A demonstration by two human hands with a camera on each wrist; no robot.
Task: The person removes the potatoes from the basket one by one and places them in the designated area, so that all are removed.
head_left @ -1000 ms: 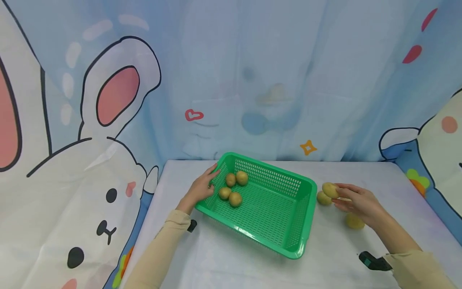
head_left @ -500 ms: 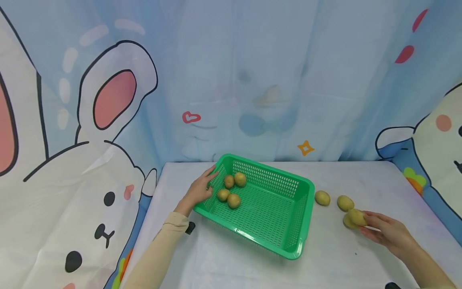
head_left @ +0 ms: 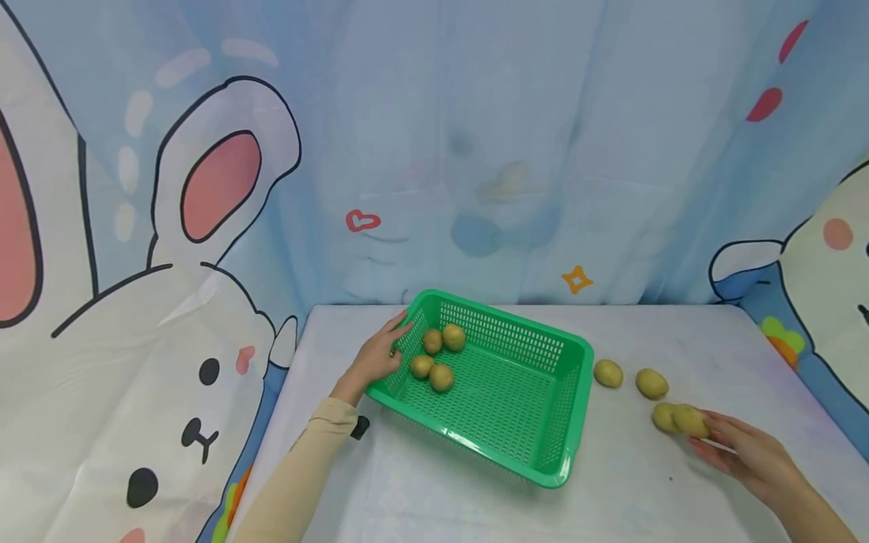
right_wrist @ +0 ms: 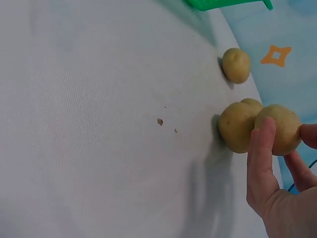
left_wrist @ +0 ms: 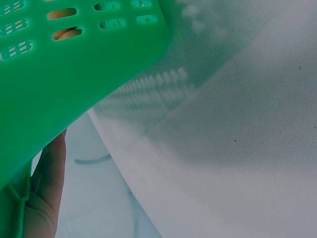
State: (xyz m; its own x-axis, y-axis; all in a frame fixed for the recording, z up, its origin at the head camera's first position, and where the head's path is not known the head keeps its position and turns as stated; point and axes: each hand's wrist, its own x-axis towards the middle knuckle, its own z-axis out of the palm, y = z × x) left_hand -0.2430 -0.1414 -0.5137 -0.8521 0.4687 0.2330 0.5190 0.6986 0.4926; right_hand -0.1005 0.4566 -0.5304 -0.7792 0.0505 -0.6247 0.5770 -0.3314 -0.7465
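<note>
On the table stands a green plastic basket, turned at an angle. My left hand grips its left rim; in the left wrist view part of that hand shows below the green wall. Several potatoes lie inside at the left end. My right hand holds a potato between thumb and fingers, at the right of the table. Just beyond it is another potato, overlapped by the held one in the head view. Two more potatoes lie farther back, one in the middle and one beside the basket.
A white cloth covers the table, with small dark specks near the right hand. Behind it hangs a blue curtain printed with cartoon rabbits. A dark strap piece shows by the left wrist.
My right hand has moved from beside the basket to the right and nearer, holding a potato. The middle potato now shows where the hand was. My left hand stays on the rim.
</note>
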